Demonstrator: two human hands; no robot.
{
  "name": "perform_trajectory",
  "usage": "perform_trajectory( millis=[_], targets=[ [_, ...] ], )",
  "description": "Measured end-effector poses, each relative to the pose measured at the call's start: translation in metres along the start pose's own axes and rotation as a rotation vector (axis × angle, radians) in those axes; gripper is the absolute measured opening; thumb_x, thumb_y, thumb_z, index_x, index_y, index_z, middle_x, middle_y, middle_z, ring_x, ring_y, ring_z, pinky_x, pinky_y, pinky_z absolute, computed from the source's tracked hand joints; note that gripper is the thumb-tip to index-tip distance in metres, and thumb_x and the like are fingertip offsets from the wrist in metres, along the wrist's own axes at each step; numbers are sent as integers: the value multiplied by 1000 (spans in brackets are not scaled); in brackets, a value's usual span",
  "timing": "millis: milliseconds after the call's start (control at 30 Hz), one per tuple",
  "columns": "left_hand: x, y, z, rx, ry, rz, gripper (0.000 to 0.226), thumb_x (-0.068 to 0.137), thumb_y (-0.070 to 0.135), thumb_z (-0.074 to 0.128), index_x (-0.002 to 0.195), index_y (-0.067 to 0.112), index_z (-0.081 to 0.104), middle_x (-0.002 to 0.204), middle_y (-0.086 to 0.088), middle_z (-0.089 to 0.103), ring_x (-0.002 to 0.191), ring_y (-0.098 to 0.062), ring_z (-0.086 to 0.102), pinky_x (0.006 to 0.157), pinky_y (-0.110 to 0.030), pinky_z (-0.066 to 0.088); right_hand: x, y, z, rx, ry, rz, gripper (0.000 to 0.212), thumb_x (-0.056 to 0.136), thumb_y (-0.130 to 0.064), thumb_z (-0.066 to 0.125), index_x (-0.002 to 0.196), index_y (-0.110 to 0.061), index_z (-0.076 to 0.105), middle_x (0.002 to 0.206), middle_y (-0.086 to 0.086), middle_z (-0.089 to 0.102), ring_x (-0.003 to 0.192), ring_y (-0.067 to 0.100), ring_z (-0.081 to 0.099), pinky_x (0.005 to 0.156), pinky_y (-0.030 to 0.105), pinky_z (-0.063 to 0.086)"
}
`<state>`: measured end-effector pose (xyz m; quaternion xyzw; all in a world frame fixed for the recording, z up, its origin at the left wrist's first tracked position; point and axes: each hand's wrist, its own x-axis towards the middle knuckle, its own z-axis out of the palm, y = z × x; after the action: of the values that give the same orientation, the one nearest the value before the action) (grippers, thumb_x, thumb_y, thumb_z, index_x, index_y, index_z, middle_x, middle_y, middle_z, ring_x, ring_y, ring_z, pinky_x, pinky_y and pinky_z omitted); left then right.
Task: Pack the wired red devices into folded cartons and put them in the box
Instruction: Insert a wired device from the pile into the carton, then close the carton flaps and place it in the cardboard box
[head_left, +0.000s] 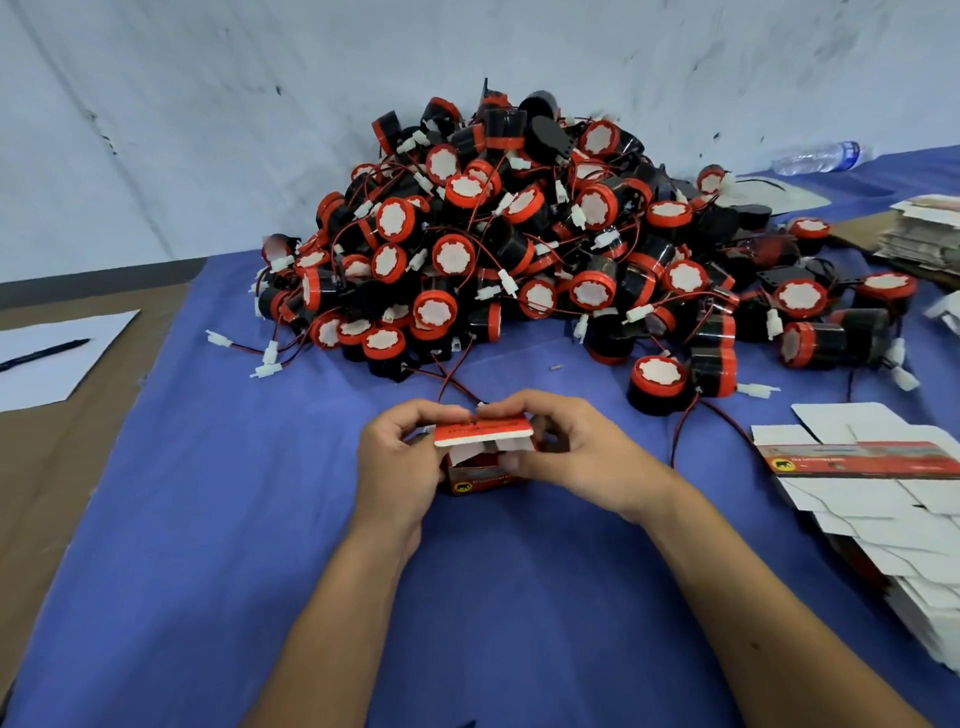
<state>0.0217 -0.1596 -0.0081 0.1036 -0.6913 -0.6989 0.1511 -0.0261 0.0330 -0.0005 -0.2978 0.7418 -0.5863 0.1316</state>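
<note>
A small red carton (480, 480) stands on the blue cloth (260, 519) between my hands, its top lid flap (484, 432) partly raised and white side flaps showing beneath. My left hand (400, 467) grips the carton's left side, with thumb and fingers on the lid. My right hand (576, 452) holds the right side, fingertips curled at the lid's far edge. A red and black wire runs from behind the carton toward a big pile of wired red-and-black devices (519, 244). The carton's contents are hidden.
Flat unfolded cartons (878, 493) lie stacked at the right edge, with another stack (924, 234) farther back. A plastic bottle (821, 156) lies by the wall. White paper (57, 358) with a black pen (41, 353) sits at left on brown cardboard.
</note>
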Motion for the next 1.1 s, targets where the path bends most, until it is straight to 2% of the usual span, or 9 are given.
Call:
perform_trajectory(
  millis=[100,233,333,467,667,800,933,1000,1100],
  targets=[
    [0,0,-4,11,-48,6,47,88,-15,55,80,22,81,93,-5,80,81,-21,77,58,-28,59,-3,2,2,-110,25,-25,52,81,-8,86,128,-24,68,121,-2,66,107,25,67,92,43,58],
    [6,6,-23,-226,-280,-145,33,99,1,49,88,8,79,118,-12,76,79,-17,69,66,-25,58,-3,3,7,-307,143,-157,44,84,-10,83,126,-17,73,125,-1,63,112,13,64,93,34,55],
    [3,4,-25,59,-296,45,6,83,26,76,87,21,78,119,8,75,94,-17,73,76,-27,60,-3,3,9,-419,137,-182,45,87,-15,81,130,-19,69,135,-6,58,123,8,55,96,23,50],
    [3,0,-22,299,-262,213,17,72,36,85,85,31,76,119,16,67,92,-30,67,85,-38,61,-4,1,6,-364,83,-94,50,85,-42,81,131,-29,66,139,-22,53,130,1,45,97,12,42],
    [7,-1,-26,426,-320,305,25,74,46,81,93,33,74,121,19,65,85,-24,66,84,-34,59,1,5,9,-343,171,-170,37,84,-22,86,118,-15,73,122,-8,64,113,8,59,86,19,50],
    [7,0,-25,468,-303,333,19,77,41,81,91,32,72,119,17,65,70,-23,58,81,-31,55,4,5,7,-406,175,-229,34,83,-20,85,116,-14,75,119,-4,66,112,9,62,92,28,53],
    [6,4,-28,394,-400,226,37,73,28,88,104,30,70,121,8,66,93,-28,69,89,-48,59,1,9,7,-486,141,-261,43,86,-31,82,127,-24,70,126,-11,62,117,8,60,97,32,52],
    [4,6,-29,413,-397,212,48,70,20,88,110,33,66,113,5,69,96,-27,71,89,-49,60,-1,11,7,-531,118,-250,51,87,-33,81,136,-31,65,134,-13,58,123,7,58,99,32,52],
    [3,5,-29,414,-387,227,58,71,7,89,113,37,62,110,9,70,99,-22,71,88,-45,61,-1,10,10,-464,174,-263,42,94,-35,73,135,-28,67,133,-12,62,124,5,59,101,30,52]
  ],
)
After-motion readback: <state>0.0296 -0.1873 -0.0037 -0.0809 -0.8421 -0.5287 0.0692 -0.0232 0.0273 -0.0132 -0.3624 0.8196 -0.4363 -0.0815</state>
